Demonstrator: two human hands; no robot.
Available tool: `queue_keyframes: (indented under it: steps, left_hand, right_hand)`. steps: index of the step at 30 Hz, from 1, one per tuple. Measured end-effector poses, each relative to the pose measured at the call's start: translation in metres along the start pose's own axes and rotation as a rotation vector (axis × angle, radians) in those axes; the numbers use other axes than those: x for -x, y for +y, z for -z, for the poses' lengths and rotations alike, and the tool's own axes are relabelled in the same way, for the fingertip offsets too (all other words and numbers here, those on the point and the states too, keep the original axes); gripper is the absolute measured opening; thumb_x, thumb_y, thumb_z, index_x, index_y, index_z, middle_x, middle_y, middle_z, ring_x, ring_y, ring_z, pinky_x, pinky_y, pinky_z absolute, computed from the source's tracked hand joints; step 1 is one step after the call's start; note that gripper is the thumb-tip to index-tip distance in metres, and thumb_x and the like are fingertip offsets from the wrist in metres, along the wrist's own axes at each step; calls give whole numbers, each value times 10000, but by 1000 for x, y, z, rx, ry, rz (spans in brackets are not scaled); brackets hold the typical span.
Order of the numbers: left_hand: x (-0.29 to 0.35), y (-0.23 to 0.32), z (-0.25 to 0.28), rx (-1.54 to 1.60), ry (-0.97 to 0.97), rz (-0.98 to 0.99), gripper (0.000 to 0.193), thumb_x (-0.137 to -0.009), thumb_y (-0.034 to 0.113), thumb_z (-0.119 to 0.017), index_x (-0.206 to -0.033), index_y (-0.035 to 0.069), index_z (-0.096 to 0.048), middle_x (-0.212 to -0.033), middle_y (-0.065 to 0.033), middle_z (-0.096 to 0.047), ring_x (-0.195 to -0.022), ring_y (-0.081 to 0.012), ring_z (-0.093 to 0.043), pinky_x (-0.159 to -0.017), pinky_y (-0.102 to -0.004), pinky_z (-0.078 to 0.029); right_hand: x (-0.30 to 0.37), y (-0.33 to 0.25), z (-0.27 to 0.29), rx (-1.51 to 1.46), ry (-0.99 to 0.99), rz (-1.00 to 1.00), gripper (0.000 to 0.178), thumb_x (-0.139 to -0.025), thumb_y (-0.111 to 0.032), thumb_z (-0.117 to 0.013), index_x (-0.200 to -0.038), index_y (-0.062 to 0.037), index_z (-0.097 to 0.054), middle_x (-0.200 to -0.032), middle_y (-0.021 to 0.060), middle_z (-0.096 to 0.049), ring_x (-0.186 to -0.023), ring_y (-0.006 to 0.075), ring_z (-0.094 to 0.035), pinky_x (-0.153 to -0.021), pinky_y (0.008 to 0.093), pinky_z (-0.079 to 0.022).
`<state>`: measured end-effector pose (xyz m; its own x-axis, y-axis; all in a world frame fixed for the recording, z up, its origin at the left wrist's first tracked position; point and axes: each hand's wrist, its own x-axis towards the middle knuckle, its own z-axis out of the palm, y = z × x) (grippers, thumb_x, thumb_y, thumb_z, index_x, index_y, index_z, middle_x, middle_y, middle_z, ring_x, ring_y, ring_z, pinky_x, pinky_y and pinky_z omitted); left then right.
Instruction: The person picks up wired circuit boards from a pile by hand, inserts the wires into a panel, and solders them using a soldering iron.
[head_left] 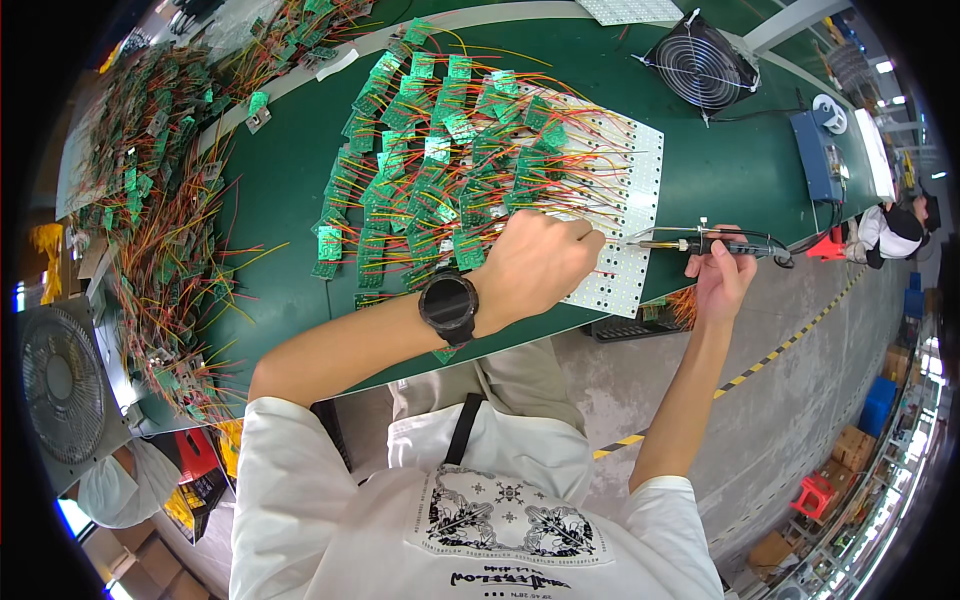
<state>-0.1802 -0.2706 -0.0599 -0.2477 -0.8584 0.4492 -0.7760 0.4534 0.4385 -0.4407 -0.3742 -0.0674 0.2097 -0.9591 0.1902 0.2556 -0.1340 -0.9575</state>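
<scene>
Green tabletop (725, 155) extends past edge of white panel (643, 190); right hand (722, 280) grips soldering iron (690, 245); left hand (537, 262) curled, contents hidden.

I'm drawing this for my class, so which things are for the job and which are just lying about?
Seem part of the job:
soldering iron, in the right hand
white panel, under the left hand
green circuit boards
red and yellow wires

Seem just lying about:
red stool
cardboard box
blue bin
</scene>
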Motion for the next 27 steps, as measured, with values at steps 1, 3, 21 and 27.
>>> queue_keyframes:
  steps: [1, 3, 21, 27]
  left_hand:
    - [0, 0, 0, 6, -1, -4, 105, -838, 125, -653, -783, 40, -623, -682, -70, -609, -560, -269, -613, -485, -373, -471]
    - [0, -2, 1, -1, -10, -11, 113, -852, 138, -646, -798, 43, -617, -680, -67, -605, -553, -268, -611, -479, -373, -470]
    - [-1, 2, 8, 81, -140, -183, 284, -903, 298, -627, -889, 18, -582, -856, -107, -562, -563, -253, -623, -491, -376, -493]
    - [0, 2, 3, 0, -137, -136, 237, -919, 253, -601, -932, 24, -540, -857, -89, -525, -555, -248, -601, -492, -377, -482]
  right_hand:
    - [0, 1, 1, 19, 5, 2, 225, -854, -68, -625, -1017, 84, -592, -790, 124, -627, -501, 195, -578, -448, 293, -457]
    - [0, 2, 1, 37, 4, 5, 225, -857, -71, -619, -1018, 84, -592, -787, 127, -623, -500, 191, -571, -447, 292, -455]
    - [0, -1, -7, 20, 60, 11, 207, -869, -71, -603, -1007, 83, -599, -729, 141, -626, -476, 194, -558, -452, 296, -444]
    - [0, -1, -6, 22, 44, 14, 206, -874, -72, -597, -1009, 83, -599, -715, 143, -622, -479, 192, -556, -455, 286, -437]
